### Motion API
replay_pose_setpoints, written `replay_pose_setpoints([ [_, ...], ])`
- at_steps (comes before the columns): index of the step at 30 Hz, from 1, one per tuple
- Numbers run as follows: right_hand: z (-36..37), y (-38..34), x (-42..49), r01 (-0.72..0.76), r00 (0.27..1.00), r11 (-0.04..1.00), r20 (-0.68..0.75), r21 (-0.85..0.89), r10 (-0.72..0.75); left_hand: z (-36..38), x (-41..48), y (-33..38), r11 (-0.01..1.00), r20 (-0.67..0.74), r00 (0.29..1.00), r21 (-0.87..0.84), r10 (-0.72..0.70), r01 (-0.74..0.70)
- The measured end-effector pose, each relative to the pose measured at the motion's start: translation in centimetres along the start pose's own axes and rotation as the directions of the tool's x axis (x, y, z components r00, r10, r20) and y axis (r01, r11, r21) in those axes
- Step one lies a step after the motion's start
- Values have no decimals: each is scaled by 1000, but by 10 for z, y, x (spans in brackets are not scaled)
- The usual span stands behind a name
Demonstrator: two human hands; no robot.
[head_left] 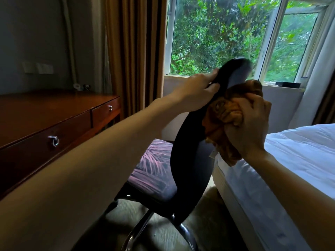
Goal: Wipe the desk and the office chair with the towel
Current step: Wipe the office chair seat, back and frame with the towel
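Observation:
The office chair (190, 160) stands in the middle, seen from the side, with a black backrest and a leaf-patterned seat cushion (154, 171). My left hand (197, 89) grips the upper edge of the backrest. My right hand (248, 127) holds a bunched orange-brown towel (223, 109) pressed against the back side of the backrest. The wooden desk (45, 113) with two drawers stands at the left, apart from both hands.
A bed with white bedding (290, 169) lies close to the chair on the right. Brown curtains (136, 51) hang behind the desk, beside a window (217, 37) onto trees. The chair's metal base (145, 230) rests on carpet.

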State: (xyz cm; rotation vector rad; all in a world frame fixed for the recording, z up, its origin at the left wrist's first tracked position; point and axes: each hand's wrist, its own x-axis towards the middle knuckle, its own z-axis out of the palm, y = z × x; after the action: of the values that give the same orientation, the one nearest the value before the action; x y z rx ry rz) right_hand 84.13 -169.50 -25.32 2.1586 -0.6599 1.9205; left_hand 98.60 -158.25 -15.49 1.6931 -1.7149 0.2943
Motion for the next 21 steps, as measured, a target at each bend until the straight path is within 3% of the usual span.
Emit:
replay_pose_setpoints([
  [8,-13,46,7,-68,996,998,66,4,67,26,47,-1,992,166,983,-117,75,-56],
  [12,-14,69,3,-58,997,998,60,8,57,40,48,-28,966,112,993,-259,36,-6],
  [17,3,76,5,-108,994,994,34,23,107,63,42,-53,979,117,991,-185,-66,87],
  [21,23,76,-15,-243,966,968,108,66,235,71,23,-66,979,160,980,-147,-119,143],
])
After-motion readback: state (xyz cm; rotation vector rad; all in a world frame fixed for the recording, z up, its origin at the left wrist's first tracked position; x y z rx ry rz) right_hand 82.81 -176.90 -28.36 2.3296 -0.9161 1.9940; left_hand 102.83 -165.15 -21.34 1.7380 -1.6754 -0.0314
